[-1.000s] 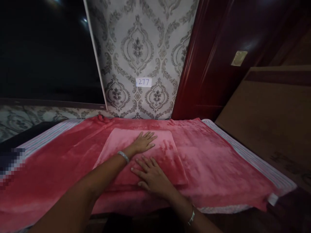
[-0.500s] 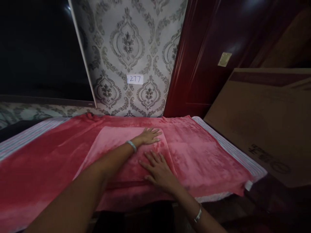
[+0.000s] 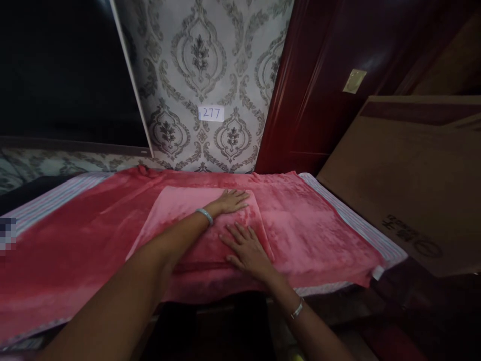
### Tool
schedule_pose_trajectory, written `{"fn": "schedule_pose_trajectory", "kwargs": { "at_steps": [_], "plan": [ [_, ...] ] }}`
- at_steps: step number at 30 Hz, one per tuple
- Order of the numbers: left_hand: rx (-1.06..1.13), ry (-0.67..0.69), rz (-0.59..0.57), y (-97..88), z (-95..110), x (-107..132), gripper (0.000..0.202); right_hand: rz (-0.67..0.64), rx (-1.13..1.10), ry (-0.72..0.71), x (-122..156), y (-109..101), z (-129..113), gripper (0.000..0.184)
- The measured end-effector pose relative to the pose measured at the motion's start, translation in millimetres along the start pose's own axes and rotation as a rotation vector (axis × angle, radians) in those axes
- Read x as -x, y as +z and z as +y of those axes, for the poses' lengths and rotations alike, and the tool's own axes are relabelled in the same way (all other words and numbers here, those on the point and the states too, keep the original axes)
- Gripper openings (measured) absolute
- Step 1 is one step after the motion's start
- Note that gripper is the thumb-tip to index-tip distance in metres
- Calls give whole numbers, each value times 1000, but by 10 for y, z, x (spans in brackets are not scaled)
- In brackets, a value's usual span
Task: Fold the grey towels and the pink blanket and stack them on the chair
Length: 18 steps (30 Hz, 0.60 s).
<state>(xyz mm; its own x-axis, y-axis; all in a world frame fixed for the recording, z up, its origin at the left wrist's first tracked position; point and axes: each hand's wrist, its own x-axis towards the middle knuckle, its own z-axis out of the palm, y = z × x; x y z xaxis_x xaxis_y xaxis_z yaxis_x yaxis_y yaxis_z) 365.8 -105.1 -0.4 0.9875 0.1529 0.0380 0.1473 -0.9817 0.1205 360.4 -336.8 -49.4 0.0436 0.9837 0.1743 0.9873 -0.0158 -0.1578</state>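
Note:
A folded pink plush cloth (image 3: 176, 215) lies on a larger red plush blanket (image 3: 311, 225) spread over a table. My left hand (image 3: 231, 200) rests flat on the far right part of the folded cloth, fingers stretched out. My right hand (image 3: 246, 248) lies flat on the cloth's near right part, fingers spread, just below the left hand. Both wrists carry a bracelet.
A striped cloth (image 3: 361, 228) shows under the blanket along the table's edges. Patterned wallpaper with a "277" label (image 3: 211, 113) stands behind. A dark screen (image 3: 63, 75) is at left, a dark red door (image 3: 330, 75) and a leaning cardboard box (image 3: 421, 175) at right.
Both hands have slid to the right across the folded cloth, from its middle to its right edge. The view has shifted a little.

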Motion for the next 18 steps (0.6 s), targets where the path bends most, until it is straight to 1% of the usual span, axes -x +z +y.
{"fn": "schedule_pose_trajectory", "kwargs": {
  "at_steps": [2, 4, 6, 8, 9, 10, 11, 12, 13, 15, 16, 18],
  "plan": [
    [-8, -60, 5, -85, -36, 193, 67, 9, -19, -2, 11, -7, -3, 63],
    [-27, -110, -15, -147, -131, 518, 68, 18, -77, -20, 22, -9, 40, 60],
    [-33, -156, -46, -183, -266, 957, 67, 72, -191, -44, 35, -17, 153, 56],
    [-28, -212, -40, -195, -414, 1455, 65, 208, -319, -14, 55, -30, 339, 55],
    [-19, -250, -19, -191, -484, 1706, 65, 298, -371, 37, 70, -35, 450, 57],
    [2, -295, 14, -180, -546, 1946, 65, 386, -407, 116, 90, -38, 565, 59],
    [39, -345, 55, -161, -598, 2169, 67, 453, -434, 216, 115, -35, 678, 62],
    [95, -399, 112, -134, -636, 2371, 70, 488, -458, 329, 144, -29, 781, 64],
    [171, -455, 177, -99, -658, 2547, 74, 498, -483, 442, 175, -19, 868, 67],
    [381, -559, 311, -18, -655, 2813, 83, 462, -535, 630, 231, 5, 989, 71],
    [511, -603, 376, 21, -633, 2902, 87, 434, -562, 691, 250, 14, 1023, 72],
    [796, -672, 486, 75, -562, 2997, 91, 382, -612, 746, 262, 18, 1053, 74]
  ]
}}
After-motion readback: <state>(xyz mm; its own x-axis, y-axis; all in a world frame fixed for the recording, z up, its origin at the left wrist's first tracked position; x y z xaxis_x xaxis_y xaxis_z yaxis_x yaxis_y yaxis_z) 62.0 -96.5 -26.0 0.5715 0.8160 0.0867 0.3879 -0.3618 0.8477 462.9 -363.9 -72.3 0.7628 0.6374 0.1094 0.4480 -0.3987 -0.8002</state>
